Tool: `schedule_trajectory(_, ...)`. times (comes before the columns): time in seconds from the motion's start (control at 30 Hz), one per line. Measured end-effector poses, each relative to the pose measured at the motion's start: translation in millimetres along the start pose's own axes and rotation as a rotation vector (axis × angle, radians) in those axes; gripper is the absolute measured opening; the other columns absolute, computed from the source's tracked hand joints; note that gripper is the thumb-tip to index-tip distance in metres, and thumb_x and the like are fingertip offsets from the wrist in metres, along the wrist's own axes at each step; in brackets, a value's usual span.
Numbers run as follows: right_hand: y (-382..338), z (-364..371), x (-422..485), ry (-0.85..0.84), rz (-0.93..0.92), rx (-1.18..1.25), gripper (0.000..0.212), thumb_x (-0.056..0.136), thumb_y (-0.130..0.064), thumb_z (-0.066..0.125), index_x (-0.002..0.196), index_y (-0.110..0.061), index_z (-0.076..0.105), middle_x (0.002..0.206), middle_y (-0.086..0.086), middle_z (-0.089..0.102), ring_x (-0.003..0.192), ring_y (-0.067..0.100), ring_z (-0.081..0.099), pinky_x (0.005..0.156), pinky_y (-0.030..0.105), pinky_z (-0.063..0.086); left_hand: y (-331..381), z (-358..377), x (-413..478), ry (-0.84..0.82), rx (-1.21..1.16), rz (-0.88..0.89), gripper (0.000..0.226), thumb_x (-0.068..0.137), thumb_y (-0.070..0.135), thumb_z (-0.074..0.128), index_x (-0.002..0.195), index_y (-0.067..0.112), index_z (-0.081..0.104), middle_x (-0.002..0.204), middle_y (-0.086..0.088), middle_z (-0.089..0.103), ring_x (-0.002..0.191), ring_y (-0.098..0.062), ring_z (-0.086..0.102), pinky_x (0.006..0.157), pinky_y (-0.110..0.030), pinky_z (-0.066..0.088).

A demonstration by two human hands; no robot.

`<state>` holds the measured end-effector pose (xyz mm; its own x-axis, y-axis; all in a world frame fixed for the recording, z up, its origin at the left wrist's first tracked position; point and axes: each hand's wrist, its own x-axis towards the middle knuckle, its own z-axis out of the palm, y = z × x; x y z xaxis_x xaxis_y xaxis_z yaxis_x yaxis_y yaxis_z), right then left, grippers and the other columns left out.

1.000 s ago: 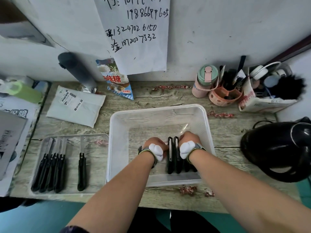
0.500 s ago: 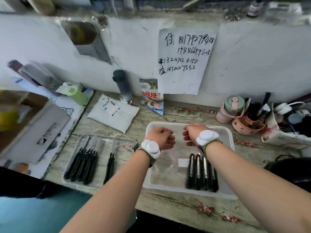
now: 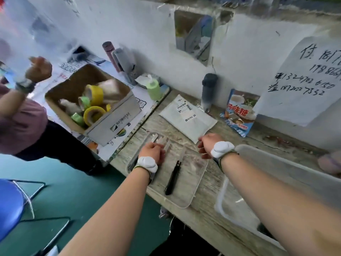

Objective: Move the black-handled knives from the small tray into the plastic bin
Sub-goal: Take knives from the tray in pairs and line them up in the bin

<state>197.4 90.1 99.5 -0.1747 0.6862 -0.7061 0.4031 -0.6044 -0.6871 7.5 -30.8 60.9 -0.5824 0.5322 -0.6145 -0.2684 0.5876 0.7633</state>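
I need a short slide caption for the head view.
Both hands reach over the tray of knives.

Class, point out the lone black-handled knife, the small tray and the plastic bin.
Black-handled knife [image 3: 172, 179], head view: middle of its handle.
Small tray [image 3: 198, 183], head view: right rim.
Plastic bin [image 3: 276, 159], head view: far wall.

Your arms are bare, no sleeves in view. Each wrist has a strap w/ a white, rounded, two-lobed pod on the back. Left hand: pod sits just behind the knuckles; band looks dark w/ a light-green edge. Right hand: same white pod, dark grey band w/ a yellow-green edge. No rings or gloves on either; frame's a bit blurred.
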Motion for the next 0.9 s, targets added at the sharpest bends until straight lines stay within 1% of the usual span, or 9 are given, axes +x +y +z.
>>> schedule_trajectory(0.17,35,53,36,-0.052,0.054,-0.229,0.028,0.100,-0.012,0.047,0.074,-0.019,0.050,0.083,0.013,0.062,0.066,0.027,0.060,0.061,0.036,0.052,-40,-36,45,0.081,0.275,-0.022,0.020,0.088,0.012,0.058,0.097,0.022,0.072,0.081,-0.005,0.077,0.071,-0.026,0.071,0.077,-0.047,0.066)
schedule_trajectory(0.3,67,78,56,-0.005,0.046,-0.452,0.028,0.096,-0.025,0.059,0.074,-0.028,0.043,0.100,0.011,0.056,0.088,0.023,0.055,0.089,0.037,0.057,-44,-36,57,-0.009,0.629,0.109,0.024,0.093,0.024,0.069,0.117,0.021,0.072,0.109,-0.003,0.076,0.099,-0.025,0.070,0.082,-0.025,0.050)
schedule_trajectory(0.37,76,85,56,-0.003,0.041,-0.538,0.016,0.096,-0.031,0.063,0.090,-0.024,0.049,0.102,0.007,0.050,0.092,0.018,0.048,0.084,0.023,0.042,-49,-33,65,-0.066,0.731,0.144,0.035,0.092,0.031,0.075,0.122,0.014,0.069,0.116,-0.007,0.073,0.107,-0.028,0.068,0.085,-0.028,0.049)
schedule_trajectory(0.43,92,96,70,0.010,0.042,-0.651,0.027,0.092,-0.036,0.068,0.101,-0.023,0.047,0.097,0.006,0.046,0.089,0.016,0.044,0.082,0.023,0.032,-55,-28,75,-0.090,0.823,0.180,0.041,0.090,0.036,0.078,0.122,0.013,0.068,0.117,-0.009,0.071,0.105,-0.028,0.067,0.086,-0.031,0.051)
schedule_trajectory(0.5,112,108,87,-0.005,0.087,-0.670,0.021,0.088,-0.030,0.072,0.087,-0.018,0.055,0.081,0.005,0.049,0.066,0.012,0.051,0.084,0.026,0.042,-61,-25,80,-0.084,0.941,0.236,0.040,0.089,0.039,0.077,0.119,0.016,0.065,0.119,-0.008,0.066,0.102,-0.029,0.065,0.084,-0.035,0.053)
schedule_trajectory(0.57,126,113,97,0.005,0.101,-0.739,0.031,0.080,-0.033,0.078,0.066,-0.014,0.058,0.062,0.001,0.052,0.043,0.005,0.046,0.058,0.022,0.049,-63,-23,80,-0.075,1.050,0.284,0.037,0.093,0.041,0.072,0.120,0.018,0.061,0.126,-0.006,0.060,0.104,-0.030,0.065,0.083,-0.039,0.055)
schedule_trajectory(0.67,114,116,82,0.043,0.050,-0.792,0.036,0.078,-0.041,0.076,0.088,-0.011,0.060,0.072,0.007,0.059,0.049,0.013,0.046,0.043,0.022,0.030,-65,-21,80,-0.077,1.197,0.335,0.038,0.097,0.045,0.063,0.125,0.020,0.059,0.133,-0.003,0.056,0.111,-0.030,0.065,0.083,-0.043,0.057)
schedule_trajectory(0.77,107,119,79,0.059,0.081,-0.793,0.026,0.083,-0.031,0.068,0.098,-0.014,0.056,0.082,0.010,0.061,0.063,0.024,0.057,0.047,0.024,0.033,-66,-22,80,-0.068,1.277,0.357,0.039,0.097,0.050,0.060,0.120,0.018,0.060,0.128,-0.004,0.057,0.109,-0.030,0.065,0.080,-0.044,0.058)
schedule_trajectory(0.9,111,120,74,0.086,0.061,-0.718,0.038,0.092,-0.029,0.061,0.121,-0.006,0.053,0.099,0.015,0.065,0.074,0.030,0.057,0.056,0.029,0.041,-63,-19,77,-0.042,1.288,0.382,0.037,0.094,0.052,0.061,0.110,0.019,0.058,0.119,-0.003,0.062,0.100,-0.029,0.067,0.073,-0.040,0.057)
